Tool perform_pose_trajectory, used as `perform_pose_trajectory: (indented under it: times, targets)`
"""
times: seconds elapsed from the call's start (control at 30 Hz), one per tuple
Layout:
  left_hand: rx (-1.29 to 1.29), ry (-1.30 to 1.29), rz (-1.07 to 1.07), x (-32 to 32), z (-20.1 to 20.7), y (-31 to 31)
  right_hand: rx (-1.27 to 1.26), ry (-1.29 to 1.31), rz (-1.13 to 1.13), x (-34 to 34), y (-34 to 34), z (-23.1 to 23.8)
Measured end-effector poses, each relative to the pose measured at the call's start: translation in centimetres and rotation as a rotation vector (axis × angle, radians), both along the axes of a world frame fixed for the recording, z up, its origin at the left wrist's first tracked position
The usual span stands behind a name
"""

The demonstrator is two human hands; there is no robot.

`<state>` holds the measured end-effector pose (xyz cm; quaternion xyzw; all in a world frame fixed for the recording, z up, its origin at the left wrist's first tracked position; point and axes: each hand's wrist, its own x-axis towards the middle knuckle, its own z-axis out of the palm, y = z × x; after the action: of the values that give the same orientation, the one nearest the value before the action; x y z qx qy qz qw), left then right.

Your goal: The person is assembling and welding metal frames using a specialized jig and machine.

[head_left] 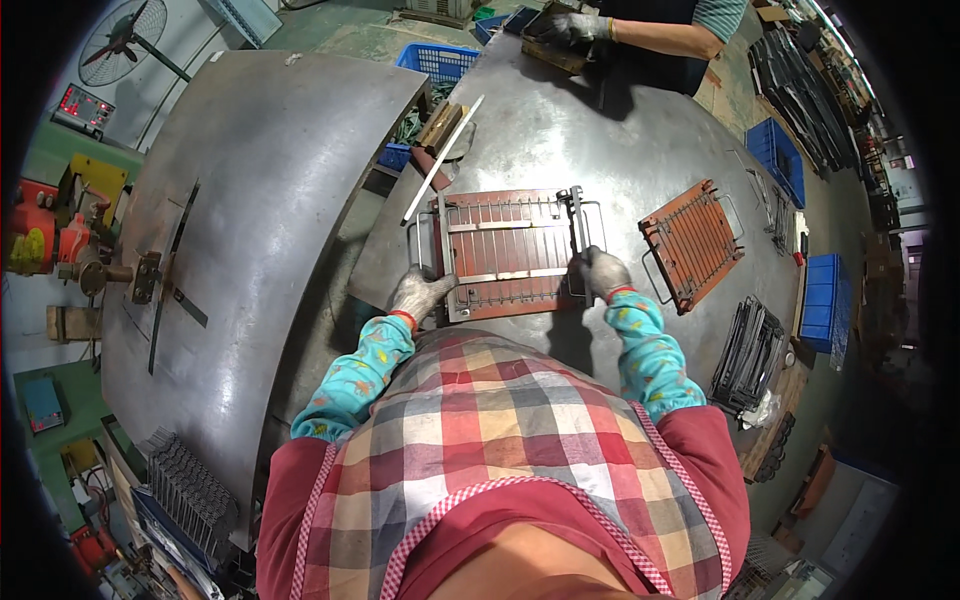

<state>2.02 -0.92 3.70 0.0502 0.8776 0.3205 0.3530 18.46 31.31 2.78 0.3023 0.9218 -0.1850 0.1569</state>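
A reddish-brown rectangular jig [510,244] lies on the metal table in front of me, with thin metal rods set across it and flat steel bars over them. Wire handles stick out at both of its sides. My left hand [422,292], in a grey-white glove, is closed on the jig's near left corner, thumb on the steel edge. At the right edge my right hand [605,272], also gloved, grips the jig beside the wire handle; its fingertips are partly hidden. To the right rests a second reddish-brown jig [692,246], tilted on the tabletop, with similar rods and handles.
A white rod [443,160] lies beyond the jig's left. Dark wire racks [748,358] are piled at right, near blue bins [822,302]. Across the table [640,140], a co-worker's gloved hand [572,28] touches a block. Another metal table [240,200] stands left, past a gap.
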Motion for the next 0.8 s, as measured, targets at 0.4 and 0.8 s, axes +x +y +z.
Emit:
perform_pose_trajectory:
  times: [0.4, 0.8]
  targets:
    - [0.01, -0.028, 0.061, -0.8, -3.3, 0.2, -0.029, 0.009, -0.099, -0.6, 0.5, 2.7]
    - [0.05, 0.042, 0.114, -0.7, -2.1, 0.9, -0.395, 0.29, -0.433, 0.4, 4.5, -4.5]
